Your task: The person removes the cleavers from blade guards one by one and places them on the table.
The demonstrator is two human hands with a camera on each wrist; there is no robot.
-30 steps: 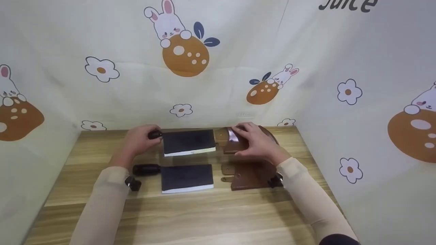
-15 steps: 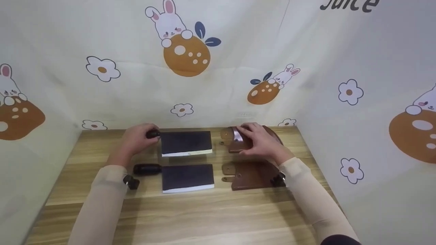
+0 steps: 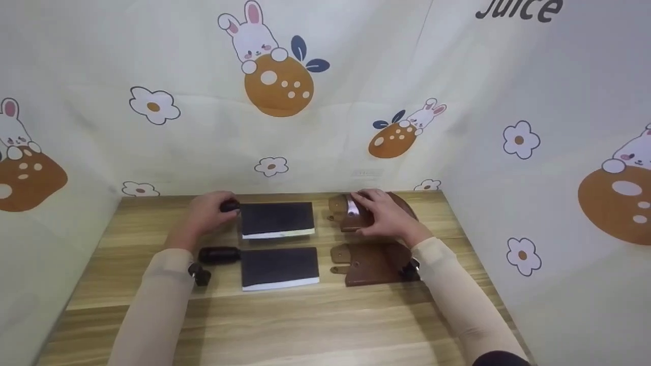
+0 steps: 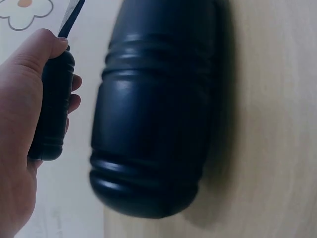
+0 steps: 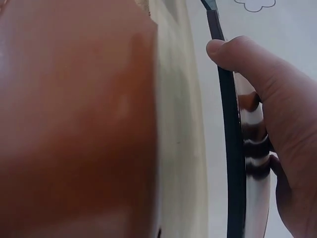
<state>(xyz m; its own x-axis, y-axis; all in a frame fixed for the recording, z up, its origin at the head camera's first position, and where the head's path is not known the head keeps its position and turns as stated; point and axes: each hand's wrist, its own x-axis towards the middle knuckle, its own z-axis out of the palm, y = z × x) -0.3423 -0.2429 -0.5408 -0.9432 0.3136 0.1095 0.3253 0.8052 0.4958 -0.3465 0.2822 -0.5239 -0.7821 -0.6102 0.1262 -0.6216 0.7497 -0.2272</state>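
My left hand point(image 3: 206, 216) grips the black handle of the far cleaver point(image 3: 277, 217), its dark blade pointing right with a bright cutting edge towards me. In the left wrist view, the fingers wrap round that handle point(image 4: 54, 104), thumb at its top near the blade. My right hand point(image 3: 389, 216) holds the far brown leather knife sheath point(image 3: 351, 223), thumb on its near side. The right wrist view has the thumb on the dark edge of this sheath point(image 5: 230, 124), with fingers along its shiny face. A gap separates blade tip and sheath. The palm hides part of the sheath.
A second cleaver point(image 3: 279, 267) lies on the wood-grain table point(image 3: 285, 325) nearer me, handle left. To its right lies a second brown sheath point(image 3: 376, 264), partly under my right wrist. A printed cloth wall point(image 3: 325, 132) stands behind the table, with more cloth at both sides.
The blade tip of the far cleaver and the far sheath have drawn apart, cleaver leftwards and sheath rightwards. The cleaver has also come slightly nearer me. The near cleaver and sheath stay put.
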